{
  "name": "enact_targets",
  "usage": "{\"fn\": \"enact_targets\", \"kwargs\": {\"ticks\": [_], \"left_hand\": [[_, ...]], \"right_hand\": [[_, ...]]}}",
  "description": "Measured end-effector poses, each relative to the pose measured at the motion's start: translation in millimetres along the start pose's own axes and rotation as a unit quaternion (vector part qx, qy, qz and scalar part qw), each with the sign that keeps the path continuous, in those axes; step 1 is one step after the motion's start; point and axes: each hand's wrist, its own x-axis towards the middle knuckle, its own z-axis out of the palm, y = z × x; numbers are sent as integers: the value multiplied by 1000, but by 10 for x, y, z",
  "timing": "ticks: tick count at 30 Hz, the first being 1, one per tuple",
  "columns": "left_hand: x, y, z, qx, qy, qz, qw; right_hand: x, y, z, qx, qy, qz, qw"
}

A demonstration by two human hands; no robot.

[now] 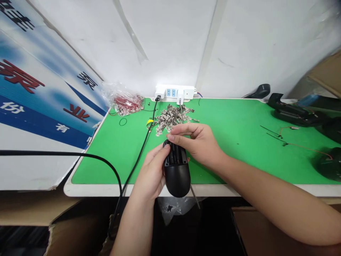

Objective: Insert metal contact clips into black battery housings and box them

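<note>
A black plastic housing [178, 179] with a rounded lower end and an open slotted compartment is held over the front edge of the green table mat [234, 142]. My left hand [154, 170] grips its left side, the thumb lying on the upper rim. My right hand [197, 142] is at the top end of the housing, thumb and forefinger pinched together; whatever is between them is too small to make out. Just beyond the hands lies a pile of small silvery metal pieces [170, 117].
A white power strip [190, 91] with plugs stands against the wall. Black cable [141, 153] crosses the mat's left side. A plastic bag of red parts [128, 104] lies back left. Black housings [295, 115] and thin wires [295, 144] lie right. A printed box [45, 124] stands left.
</note>
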Motion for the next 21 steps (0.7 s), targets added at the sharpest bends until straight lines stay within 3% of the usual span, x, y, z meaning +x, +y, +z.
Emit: {"fn": "enact_targets", "kwargs": {"ticks": [4,12,18,21], "left_hand": [[9,-2,11,-4,19,8,1000],[12,16,7,-19,20,-6,1000],[-14,37,28,-30,27,-15,999],[-15,45,28,-25,22,-19,999]], "right_hand": [[5,-28,31,-6,-12,-36,999],[1,-1,1,-27,16,-30,999],[22,-134,-180,-108,97,-182,972],[13,-266,-274,-114,120,-225,960]]}}
